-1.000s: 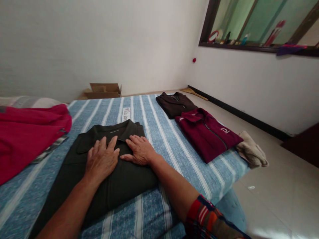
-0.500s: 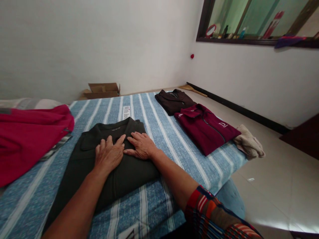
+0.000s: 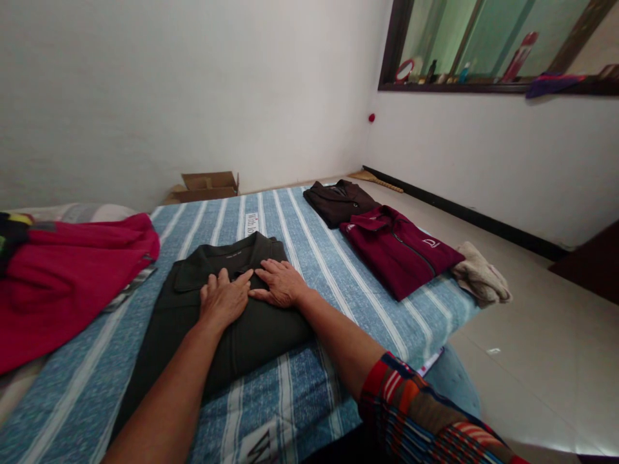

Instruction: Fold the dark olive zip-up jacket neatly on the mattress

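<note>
A dark green collared shirt (image 3: 271, 328) lies on the bed, its collar pointing away from me and its lower part stretching toward me on the left. My left hand (image 3: 226, 299) rests on the front just below the collar, fingers spread on the cloth. Beside it, my right hand (image 3: 281, 283) lies on the right side of the collar with its thumb apart from the fingers. The fingertips of both hands nearly meet near the neck opening. Whether any cloth is pinched under them is hard to see.
Folded maroon (image 3: 396, 251) and dark brown (image 3: 333, 200) zip-collar tops lie to the right on the blue striped bedsheet (image 3: 333, 283), near a beige cloth (image 3: 481, 274) at the bed's edge. A crimson garment (image 3: 91, 277) is heaped left. A cardboard box (image 3: 207, 183) stands beyond the bed.
My view has shifted slightly, so the bed and clothes sit a little differently in the picture. Both hands stay on the green shirt by the collar, with only slight finger movement.
</note>
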`<state>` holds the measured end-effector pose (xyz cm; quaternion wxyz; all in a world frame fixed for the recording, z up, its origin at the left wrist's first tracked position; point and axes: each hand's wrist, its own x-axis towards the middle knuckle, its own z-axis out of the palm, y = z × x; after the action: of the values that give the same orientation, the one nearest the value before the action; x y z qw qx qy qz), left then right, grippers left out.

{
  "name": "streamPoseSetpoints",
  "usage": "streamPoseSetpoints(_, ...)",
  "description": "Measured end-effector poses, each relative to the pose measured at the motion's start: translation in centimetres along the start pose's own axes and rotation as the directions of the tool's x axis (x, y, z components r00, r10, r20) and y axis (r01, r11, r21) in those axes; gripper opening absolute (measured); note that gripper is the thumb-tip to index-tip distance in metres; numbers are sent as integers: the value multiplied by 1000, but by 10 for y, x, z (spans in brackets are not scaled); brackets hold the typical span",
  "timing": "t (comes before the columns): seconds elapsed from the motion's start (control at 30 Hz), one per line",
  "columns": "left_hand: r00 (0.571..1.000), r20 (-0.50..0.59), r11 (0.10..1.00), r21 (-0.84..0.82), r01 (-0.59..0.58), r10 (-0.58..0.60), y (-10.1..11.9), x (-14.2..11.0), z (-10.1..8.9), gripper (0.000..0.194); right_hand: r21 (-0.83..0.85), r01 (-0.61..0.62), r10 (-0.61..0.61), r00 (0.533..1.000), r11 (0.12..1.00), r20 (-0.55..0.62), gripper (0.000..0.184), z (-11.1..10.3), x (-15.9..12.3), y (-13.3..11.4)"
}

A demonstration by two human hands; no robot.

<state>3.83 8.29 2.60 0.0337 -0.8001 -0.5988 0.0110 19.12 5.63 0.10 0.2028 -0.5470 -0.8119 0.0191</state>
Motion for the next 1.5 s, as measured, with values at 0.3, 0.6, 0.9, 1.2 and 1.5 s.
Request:
streamPoseSetpoints(0.3,1000,-21,999,34,-3,4,1,-1,3,43,19,-8,8,1000,1000,3,59,1,0,-1)
streamPoseSetpoints(0.6,999,-44,999,30,13,-11,1,-8,4,43,37,-17,16,1000,999,16,56,2,-1,-4)
streamPoseSetpoints(0.9,998,-53,1000,-2,21,-21,2,-15,5,43,82,-82,82,997,993,11,66,9,-6,-9)
streamPoseSetpoints(1.2,997,-74,1000,-4,17,-17,1,-17,6,43,87,-103,100,994,991,42,65,12,-4,-9)
streamPoseSetpoints(1.5,995,-94,999,-45,15,-19,-2,-15,11,43,86,-144,140,989,986,50,63,10,-6,-13)
